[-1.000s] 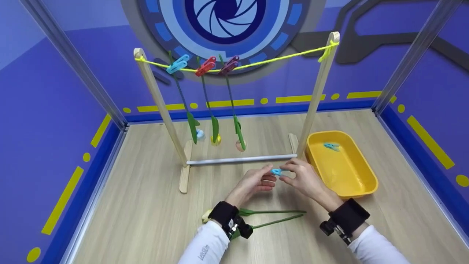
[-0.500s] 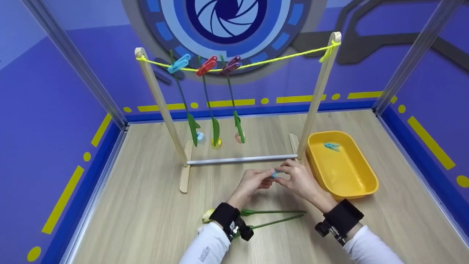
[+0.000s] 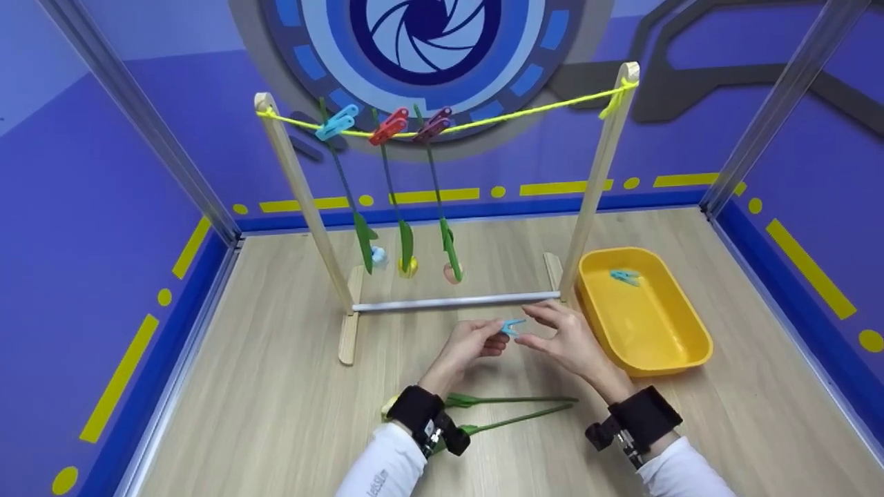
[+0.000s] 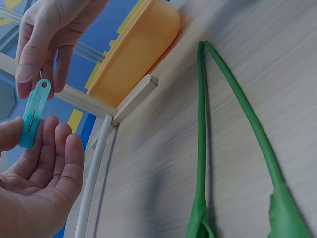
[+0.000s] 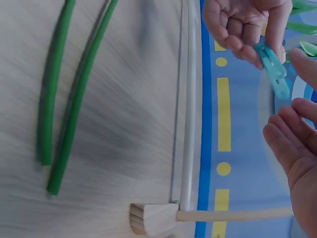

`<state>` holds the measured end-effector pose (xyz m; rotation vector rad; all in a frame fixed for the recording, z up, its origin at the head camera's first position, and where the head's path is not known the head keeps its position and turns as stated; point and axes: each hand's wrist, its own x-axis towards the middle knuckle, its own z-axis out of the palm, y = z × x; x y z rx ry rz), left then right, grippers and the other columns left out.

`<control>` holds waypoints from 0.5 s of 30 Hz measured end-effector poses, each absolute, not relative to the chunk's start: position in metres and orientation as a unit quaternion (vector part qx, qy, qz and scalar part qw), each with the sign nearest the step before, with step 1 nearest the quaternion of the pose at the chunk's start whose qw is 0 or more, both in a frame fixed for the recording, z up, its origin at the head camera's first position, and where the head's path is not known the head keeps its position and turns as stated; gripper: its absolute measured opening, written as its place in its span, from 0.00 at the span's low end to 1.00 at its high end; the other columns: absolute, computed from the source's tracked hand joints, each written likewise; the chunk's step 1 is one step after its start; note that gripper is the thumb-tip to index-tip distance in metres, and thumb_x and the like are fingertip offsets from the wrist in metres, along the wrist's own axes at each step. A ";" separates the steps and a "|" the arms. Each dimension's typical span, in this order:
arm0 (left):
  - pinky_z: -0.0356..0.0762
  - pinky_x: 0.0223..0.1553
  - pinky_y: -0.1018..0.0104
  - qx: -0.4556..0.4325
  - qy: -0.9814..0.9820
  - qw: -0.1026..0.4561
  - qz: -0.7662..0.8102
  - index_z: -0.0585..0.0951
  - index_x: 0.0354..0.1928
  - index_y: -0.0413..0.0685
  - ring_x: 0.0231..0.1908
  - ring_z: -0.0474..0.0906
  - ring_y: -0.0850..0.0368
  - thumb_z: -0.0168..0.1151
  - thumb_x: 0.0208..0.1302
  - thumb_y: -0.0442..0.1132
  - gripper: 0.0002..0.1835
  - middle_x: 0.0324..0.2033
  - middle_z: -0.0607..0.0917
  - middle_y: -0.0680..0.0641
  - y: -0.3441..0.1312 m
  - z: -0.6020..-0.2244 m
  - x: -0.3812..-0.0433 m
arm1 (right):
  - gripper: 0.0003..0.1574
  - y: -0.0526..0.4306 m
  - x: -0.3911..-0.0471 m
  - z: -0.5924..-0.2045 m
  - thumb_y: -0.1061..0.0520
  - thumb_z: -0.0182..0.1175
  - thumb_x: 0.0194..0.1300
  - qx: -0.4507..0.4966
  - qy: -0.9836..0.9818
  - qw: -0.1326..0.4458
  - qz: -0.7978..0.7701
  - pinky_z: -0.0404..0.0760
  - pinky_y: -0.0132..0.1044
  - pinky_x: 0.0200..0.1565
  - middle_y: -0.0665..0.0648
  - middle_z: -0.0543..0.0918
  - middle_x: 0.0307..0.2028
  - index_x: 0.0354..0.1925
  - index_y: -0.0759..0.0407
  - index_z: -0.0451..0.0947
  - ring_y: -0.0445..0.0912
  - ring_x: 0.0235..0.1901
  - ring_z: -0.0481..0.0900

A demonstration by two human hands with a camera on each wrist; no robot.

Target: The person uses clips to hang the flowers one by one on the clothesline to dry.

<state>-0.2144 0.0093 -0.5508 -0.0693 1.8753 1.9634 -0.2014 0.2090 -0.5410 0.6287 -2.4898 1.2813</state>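
A light blue clothespin (image 3: 511,327) is pinched between the thumb and fingers of my left hand (image 3: 469,345), its handle ends facing right. My right hand (image 3: 570,342) is right beside it, thumb and fingers spread apart around those handle ends. In the right wrist view a gap shows between the right fingertips (image 5: 273,130) and the clothespin. Below my hands, two artificial flowers with green stems (image 3: 518,399) lie on the table; their heads are partly hidden by my left wrist.
Behind stands a wooden frame (image 3: 297,186) with a yellow cord (image 3: 532,109). Blue (image 3: 337,124), red (image 3: 390,126) and purple (image 3: 434,125) clothespins hold three upside-down flowers on it. To the right, a yellow tub (image 3: 646,324) contains another blue clothespin (image 3: 625,277).
The clothespin has passed from my right fingers to my left hand's pinch and shifted slightly left. My right fingers have come apart from it. The hanging flowers sway a little.
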 end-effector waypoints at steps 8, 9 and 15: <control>0.84 0.40 0.68 -0.002 0.670 0.226 0.707 0.84 0.43 0.33 0.30 0.82 0.63 0.56 0.73 0.43 0.17 0.27 0.84 0.52 0.005 -0.550 -0.215 | 0.33 0.207 -0.201 -0.550 0.54 0.77 0.51 0.231 -0.846 0.116 0.465 0.83 0.44 0.53 0.58 0.84 0.50 0.55 0.63 0.82 0.55 0.53 0.82; 0.84 0.40 0.68 0.000 0.670 0.227 0.707 0.84 0.43 0.33 0.30 0.82 0.63 0.56 0.73 0.43 0.17 0.27 0.84 0.52 0.004 -0.550 -0.215 | 0.33 0.206 -0.201 -0.550 0.54 0.77 0.51 0.231 -0.847 0.111 0.465 0.83 0.44 0.53 0.58 0.84 0.50 0.55 0.63 0.82 0.55 0.53 0.82; 0.83 0.38 0.70 0.008 0.665 0.233 0.710 0.84 0.42 0.33 0.29 0.81 0.63 0.56 0.74 0.42 0.17 0.27 0.84 0.52 0.002 -0.551 -0.214 | 0.26 0.201 -0.200 -0.556 0.58 0.75 0.54 0.248 -0.840 0.124 0.467 0.85 0.44 0.49 0.61 0.85 0.44 0.51 0.65 0.83 0.55 0.47 0.85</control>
